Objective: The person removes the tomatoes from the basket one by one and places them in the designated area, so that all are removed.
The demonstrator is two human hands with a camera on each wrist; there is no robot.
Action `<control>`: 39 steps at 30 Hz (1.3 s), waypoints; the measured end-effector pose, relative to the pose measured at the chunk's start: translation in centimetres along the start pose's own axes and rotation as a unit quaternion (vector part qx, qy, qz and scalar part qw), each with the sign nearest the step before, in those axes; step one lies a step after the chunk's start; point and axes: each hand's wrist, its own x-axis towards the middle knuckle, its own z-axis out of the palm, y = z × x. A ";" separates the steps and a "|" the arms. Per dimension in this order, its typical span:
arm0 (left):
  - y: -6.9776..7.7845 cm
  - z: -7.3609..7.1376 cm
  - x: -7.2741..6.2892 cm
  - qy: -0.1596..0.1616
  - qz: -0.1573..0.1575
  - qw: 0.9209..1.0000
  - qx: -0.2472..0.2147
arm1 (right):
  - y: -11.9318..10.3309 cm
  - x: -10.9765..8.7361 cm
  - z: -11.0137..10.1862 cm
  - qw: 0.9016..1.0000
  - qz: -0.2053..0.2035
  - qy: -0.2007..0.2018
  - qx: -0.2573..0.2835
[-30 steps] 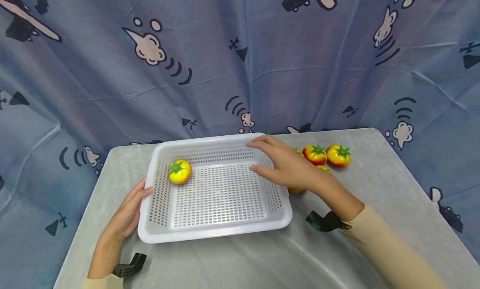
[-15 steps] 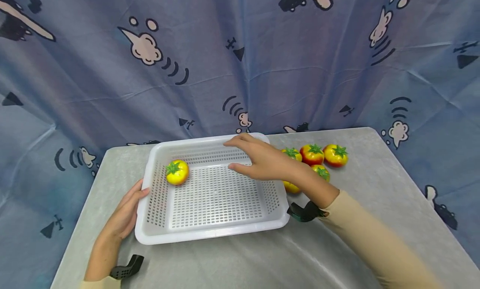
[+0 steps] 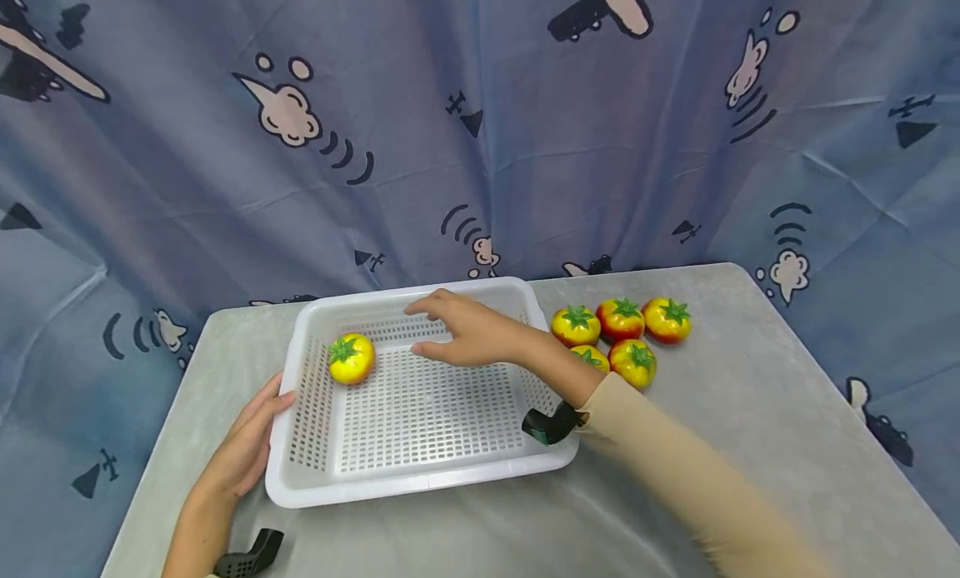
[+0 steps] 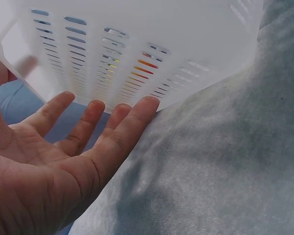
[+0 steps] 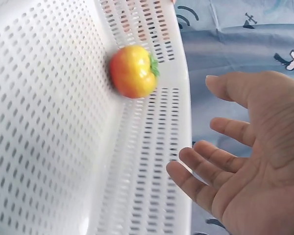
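A white perforated plastic basket (image 3: 427, 482) sits on the grey table. At its left end my left hand (image 3: 243, 453) holds the wall, the thumb over the rim and the fingers (image 4: 122, 134) against the outside in the left wrist view. One yellow-red toy-like tomato (image 3: 352, 359) with a green star-shaped top lies inside, near the left wall; the right wrist view shows this tomato (image 5: 134, 72) too. My right hand (image 3: 476, 332) hovers over the basket to the right of that tomato, fingers spread and holding nothing, apart from it.
Several similar tomatoes (image 3: 622, 319) lie grouped on the table just right of the basket. A blue patterned curtain (image 3: 420, 145) hangs behind the table (image 3: 765, 411). Each wrist wears a black camera mount (image 3: 551, 424).
My right hand has moved left, from the basket's right end to over its middle, uncovering the grouped tomatoes. The left hand keeps its hold on the basket's left end.
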 end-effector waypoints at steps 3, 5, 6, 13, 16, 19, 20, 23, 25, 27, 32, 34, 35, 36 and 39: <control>-0.2 -0.1 -0.1 -0.005 0.004 1.000 -0.006 | 0.1 1.1 0.8 1.000 -0.003 -0.007 0.013; -0.3 -0.2 -0.1 -0.007 0.009 1.000 -0.006 | 0.2 1.8 1.4 1.000 -0.008 -0.011 0.019; -0.3 -0.2 -0.1 -0.007 0.010 1.000 -0.007 | 0.2 2.2 1.7 1.000 -0.011 -0.013 0.022; -0.5 -0.2 0.0 -0.005 0.011 1.000 -0.011 | 0.4 4.4 3.5 0.999 -0.014 -0.027 0.032; -0.6 -0.2 0.0 -0.005 0.009 1.000 -0.016 | 0.4 5.3 4.5 0.999 -0.018 -0.037 0.032; -0.6 -0.3 -0.1 -0.004 0.008 1.000 -0.016 | 0.2 6.2 5.5 0.999 -0.020 -0.040 0.026; -0.6 -0.3 -0.2 -0.003 0.007 1.000 -0.014 | 0.2 6.5 5.8 0.999 -0.020 -0.039 0.024; -0.5 -0.4 -0.1 -0.003 0.006 1.000 -0.009 | 0.0 7.1 6.5 0.999 -0.018 -0.031 0.018; -0.5 -0.4 -0.1 -0.001 0.004 1.000 -0.007 | -0.2 7.4 6.9 0.999 -0.021 -0.026 0.023; -0.4 -0.4 0.0 0.003 0.002 1.000 -0.005 | -0.2 7.7 7.3 0.999 -0.023 -0.022 0.025; -0.4 -0.3 0.1 0.006 0.001 1.000 -0.003 | -0.4 8.0 7.9 0.999 -0.019 -0.013 0.025; -0.3 -0.2 0.1 0.006 0.002 1.000 -0.003 | -0.4 8.1 8.1 0.999 -0.018 -0.010 0.025; -0.3 -0.2 0.1 0.008 0.002 1.000 -0.002 | -0.5 8.2 8.2 0.999 -0.018 -0.010 0.025; -0.3 -0.2 0.1 0.008 0.003 1.000 -0.003 | -0.5 8.3 8.3 0.999 -0.019 -0.009 0.027; -0.2 -0.2 0.0 0.011 0.001 1.000 -0.004 | -0.5 8.5 8.5 0.999 -0.024 -0.010 0.037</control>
